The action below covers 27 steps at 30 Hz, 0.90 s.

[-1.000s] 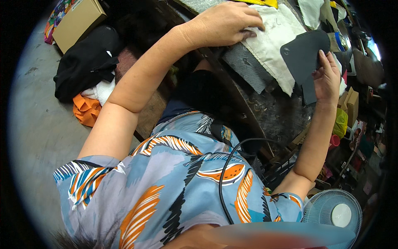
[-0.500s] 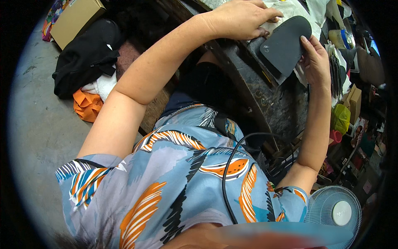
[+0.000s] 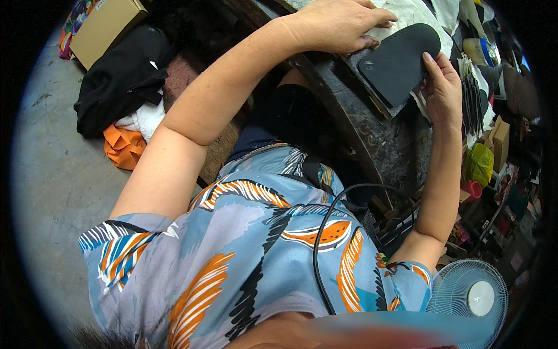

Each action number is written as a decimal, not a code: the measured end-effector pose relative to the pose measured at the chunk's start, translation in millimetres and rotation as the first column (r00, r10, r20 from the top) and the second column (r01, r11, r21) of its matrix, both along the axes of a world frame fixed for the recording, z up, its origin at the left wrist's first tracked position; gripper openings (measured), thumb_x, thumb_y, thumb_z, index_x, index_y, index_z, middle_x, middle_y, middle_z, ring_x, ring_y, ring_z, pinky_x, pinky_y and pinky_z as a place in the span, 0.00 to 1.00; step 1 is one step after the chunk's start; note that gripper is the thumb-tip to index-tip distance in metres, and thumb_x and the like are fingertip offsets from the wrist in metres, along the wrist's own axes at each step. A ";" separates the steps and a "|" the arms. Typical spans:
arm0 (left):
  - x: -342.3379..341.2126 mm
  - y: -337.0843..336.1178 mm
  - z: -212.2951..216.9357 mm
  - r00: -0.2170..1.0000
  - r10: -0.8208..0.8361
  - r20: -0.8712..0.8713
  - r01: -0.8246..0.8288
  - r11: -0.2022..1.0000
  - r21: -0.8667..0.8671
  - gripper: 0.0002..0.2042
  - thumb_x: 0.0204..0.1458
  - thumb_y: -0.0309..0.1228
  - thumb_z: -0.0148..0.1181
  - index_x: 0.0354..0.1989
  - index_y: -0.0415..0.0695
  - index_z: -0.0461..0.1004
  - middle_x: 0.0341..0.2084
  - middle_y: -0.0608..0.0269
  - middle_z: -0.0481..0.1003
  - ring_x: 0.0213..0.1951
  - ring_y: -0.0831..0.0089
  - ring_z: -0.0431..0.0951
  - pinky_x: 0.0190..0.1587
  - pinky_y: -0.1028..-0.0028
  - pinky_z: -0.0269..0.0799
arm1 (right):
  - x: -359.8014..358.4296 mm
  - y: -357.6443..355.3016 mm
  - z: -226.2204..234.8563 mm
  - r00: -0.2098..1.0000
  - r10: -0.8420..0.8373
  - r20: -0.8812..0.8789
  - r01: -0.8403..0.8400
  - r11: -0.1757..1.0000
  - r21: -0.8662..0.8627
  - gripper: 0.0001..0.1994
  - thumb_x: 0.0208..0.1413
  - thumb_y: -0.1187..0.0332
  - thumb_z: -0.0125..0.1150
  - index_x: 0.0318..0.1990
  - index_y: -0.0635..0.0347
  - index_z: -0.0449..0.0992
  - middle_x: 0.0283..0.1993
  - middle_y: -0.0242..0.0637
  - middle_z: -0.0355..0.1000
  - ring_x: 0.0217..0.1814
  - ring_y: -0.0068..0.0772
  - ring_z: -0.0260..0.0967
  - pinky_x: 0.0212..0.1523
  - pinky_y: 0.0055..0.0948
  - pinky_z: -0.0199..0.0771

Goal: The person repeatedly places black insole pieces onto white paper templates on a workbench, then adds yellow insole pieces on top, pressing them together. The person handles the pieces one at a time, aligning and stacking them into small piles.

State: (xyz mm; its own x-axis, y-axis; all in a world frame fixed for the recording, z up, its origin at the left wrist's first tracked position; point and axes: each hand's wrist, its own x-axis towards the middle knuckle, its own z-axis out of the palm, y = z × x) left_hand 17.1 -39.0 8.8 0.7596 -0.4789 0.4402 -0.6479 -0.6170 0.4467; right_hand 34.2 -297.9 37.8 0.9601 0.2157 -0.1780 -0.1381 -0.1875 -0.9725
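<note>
A dark grey flat piece (image 3: 396, 67), rounded at its far end and straighter at its near end, has small dots along its edge and pale marks near its left corner. My right hand (image 3: 443, 87) pinches its right edge between thumb and fingers. Beneath it is a dark block or board (image 3: 361, 74) on the worktable. My left hand (image 3: 337, 26) is just left of the piece, its thumb and forefinger apart with nothing visible between them; the top edge cuts off part of this hand. Whitish sheet material (image 3: 410, 13) lies beyond the piece.
The worn dark worktable (image 3: 386, 142) slants across the upper right. Stacked dark and white sheets (image 3: 474, 96) stand beside my right wrist, near a clear tub (image 3: 478, 51). A black cable (image 3: 318, 232) crosses my shirt. A fan (image 3: 479, 298) is at lower right; black cloth (image 3: 119, 87) lies left.
The dark grey piece has shifted slightly, its near end moving left and lying flatter over the block. My right hand stays pinched on its edge; my left hand has hardly moved.
</note>
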 end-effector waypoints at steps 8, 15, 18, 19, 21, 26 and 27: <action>0.3 0.7 -0.8 1.000 -0.012 -0.024 0.011 1.000 -0.017 0.23 0.53 0.33 0.59 0.57 0.40 0.69 0.49 0.48 0.74 0.55 0.53 0.71 0.61 0.58 0.62 | -1.2 1.1 -7.0 0.999 0.005 0.034 -0.007 0.999 0.048 0.10 0.63 0.66 0.60 0.48 0.59 0.77 0.34 0.22 0.75 0.27 0.09 0.64 0.28 0.13 0.63; 0.0 0.9 -0.8 1.000 -0.017 -0.004 0.017 1.000 -0.010 0.23 0.53 0.33 0.59 0.57 0.40 0.69 0.50 0.51 0.75 0.57 0.56 0.70 0.62 0.58 0.61 | -2.1 -0.8 -10.8 0.997 -0.019 0.081 0.016 0.999 0.036 0.11 0.63 0.66 0.60 0.49 0.61 0.76 0.36 0.25 0.76 0.31 0.11 0.68 0.30 0.14 0.66; 0.0 0.6 0.2 1.000 -0.011 0.002 0.011 1.000 0.005 0.23 0.52 0.33 0.60 0.57 0.40 0.68 0.50 0.51 0.75 0.57 0.56 0.70 0.62 0.58 0.60 | 0.9 -5.8 -10.3 1.000 -0.003 0.027 0.000 0.995 0.103 0.10 0.63 0.66 0.59 0.48 0.59 0.76 0.36 0.24 0.76 0.30 0.11 0.69 0.28 0.14 0.66; -0.1 0.4 0.4 1.000 -0.019 -0.006 0.019 1.000 -0.008 0.23 0.52 0.33 0.60 0.57 0.40 0.68 0.50 0.51 0.75 0.57 0.56 0.70 0.62 0.58 0.60 | 2.1 -7.6 -9.8 0.999 -0.047 0.009 0.045 0.988 0.146 0.10 0.63 0.66 0.59 0.48 0.59 0.76 0.36 0.24 0.76 0.30 0.11 0.69 0.28 0.14 0.65; -0.1 0.3 1.1 0.999 -0.028 -0.020 0.028 0.999 -0.034 0.23 0.52 0.33 0.60 0.57 0.40 0.68 0.50 0.51 0.75 0.58 0.56 0.70 0.62 0.58 0.60 | 5.3 -10.0 -8.1 0.992 -0.118 -0.041 0.125 0.968 0.219 0.09 0.63 0.66 0.59 0.47 0.58 0.76 0.35 0.23 0.76 0.29 0.11 0.69 0.27 0.13 0.64; -1.3 -0.7 3.7 0.999 0.006 -0.037 -0.005 1.000 0.014 0.24 0.52 0.33 0.61 0.57 0.40 0.68 0.51 0.51 0.75 0.58 0.56 0.70 0.62 0.58 0.61 | 2.4 -7.2 -7.6 1.000 -0.027 0.012 0.025 0.994 0.107 0.09 0.64 0.66 0.59 0.48 0.58 0.76 0.34 0.24 0.76 0.27 0.11 0.69 0.25 0.12 0.63; -1.5 -1.1 4.8 0.998 0.018 -0.053 -0.016 0.999 0.034 0.24 0.52 0.33 0.61 0.57 0.40 0.68 0.51 0.51 0.75 0.58 0.56 0.70 0.62 0.58 0.61 | 0.6 -5.7 -7.8 0.999 -0.024 0.024 0.021 0.995 0.099 0.10 0.63 0.66 0.59 0.48 0.59 0.76 0.34 0.24 0.77 0.27 0.11 0.69 0.25 0.12 0.63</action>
